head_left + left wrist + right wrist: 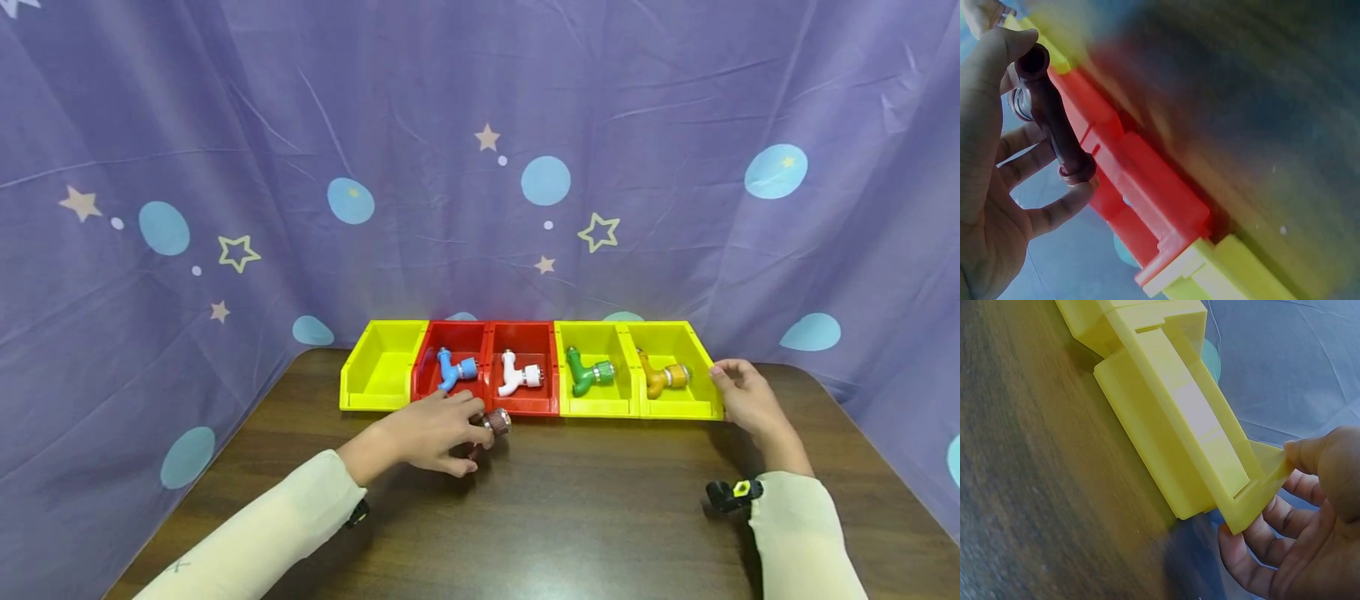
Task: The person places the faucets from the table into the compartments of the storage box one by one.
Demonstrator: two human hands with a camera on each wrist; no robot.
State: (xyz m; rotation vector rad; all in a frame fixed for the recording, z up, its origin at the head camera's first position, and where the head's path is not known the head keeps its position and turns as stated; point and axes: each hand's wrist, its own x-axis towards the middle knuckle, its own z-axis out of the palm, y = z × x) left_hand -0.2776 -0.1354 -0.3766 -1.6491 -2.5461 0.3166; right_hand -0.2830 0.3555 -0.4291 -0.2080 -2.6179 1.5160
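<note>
My left hand (pixel 438 429) holds a dark brown tap (pixel 1054 115) between thumb and fingers, just in front of the red bins. In the head view most of that tap is behind the hand; its ribbed knob (pixel 497 421) shows. My right hand (pixel 753 407) grips the side wall of the rightmost yellow bin (pixel 1210 450), thumb on the rim and fingers on the outer side. A blue tap (pixel 456 369) and a white tap (pixel 517 375) lie in the two red bins. A green tap (pixel 588 372) and an orange tap (pixel 662 375) lie in the yellow bins at right.
The bins stand in one row across the back of a brown wooden table (pixel 600 508). At the row's left end is a yellow bin (pixel 384 367) with no tap visible in it. A purple curtain (pixel 450 108) with stars and dots hangs behind and beside the table.
</note>
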